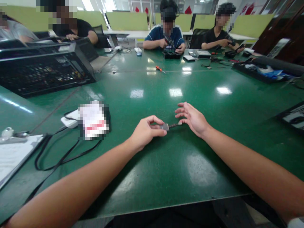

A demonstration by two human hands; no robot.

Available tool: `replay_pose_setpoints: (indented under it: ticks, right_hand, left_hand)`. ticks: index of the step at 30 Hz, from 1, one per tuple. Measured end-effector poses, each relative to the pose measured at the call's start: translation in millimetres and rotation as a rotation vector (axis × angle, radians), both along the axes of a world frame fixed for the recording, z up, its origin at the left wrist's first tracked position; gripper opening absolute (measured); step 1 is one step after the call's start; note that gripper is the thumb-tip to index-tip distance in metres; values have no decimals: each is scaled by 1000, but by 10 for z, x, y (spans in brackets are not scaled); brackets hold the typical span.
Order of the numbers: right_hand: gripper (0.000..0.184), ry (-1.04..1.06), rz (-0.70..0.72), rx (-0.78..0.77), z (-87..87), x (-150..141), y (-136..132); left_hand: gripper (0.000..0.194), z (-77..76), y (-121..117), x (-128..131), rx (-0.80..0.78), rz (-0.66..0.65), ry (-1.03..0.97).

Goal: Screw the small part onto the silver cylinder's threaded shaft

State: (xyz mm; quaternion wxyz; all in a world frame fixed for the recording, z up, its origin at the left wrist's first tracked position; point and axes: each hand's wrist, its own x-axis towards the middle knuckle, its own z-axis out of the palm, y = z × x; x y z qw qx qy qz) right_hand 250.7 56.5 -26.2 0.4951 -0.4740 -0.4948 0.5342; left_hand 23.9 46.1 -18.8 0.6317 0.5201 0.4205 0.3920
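Note:
My left hand (147, 131) pinches a small grey cable adapter (165, 127) between its thumb and fingers, just above the green table (147, 171). A short dark cable (174, 125) runs from the adapter's block to the right and ends in a small light plug (180, 123). My right hand (193, 120) is open beside that plug, its fingers spread and pointing left. Its thumb is very near the plug; whether they touch I cannot tell.
Left of my hands lie a badge card (93, 122) with a black lanyard (68, 160), a white device (70, 119) and a clipboard (17, 155). A black computer case (47, 69) stands back left. An orange screwdriver (159, 68) lies farther off. Several people sit across the table.

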Motion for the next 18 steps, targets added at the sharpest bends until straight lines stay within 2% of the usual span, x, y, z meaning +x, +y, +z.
replay_pose_setpoints:
  ticks: [3, 5, 8, 11, 18]
  right_hand:
    - [51, -129, 200, 39, 129, -29, -457]
    - [44, -292, 269, 151, 250, -46, -657]
    - [23, -555, 272, 397, 399, -39, -798]
    - [19, -709, 280, 546, 425, -1, -821]
    - [20, -814, 434, 550, 350, -31, -848]
  left_hand:
    - [38, 25, -442, -114, -1, -108, 76]
    - [34, 69, -552, -174, 101, -148, 113]
    - [28, 132, -518, -227, 278, -188, 155]
    - [26, 133, -444, -250, 347, -212, 149]
    - [20, 112, -534, -253, 450, -314, 228]
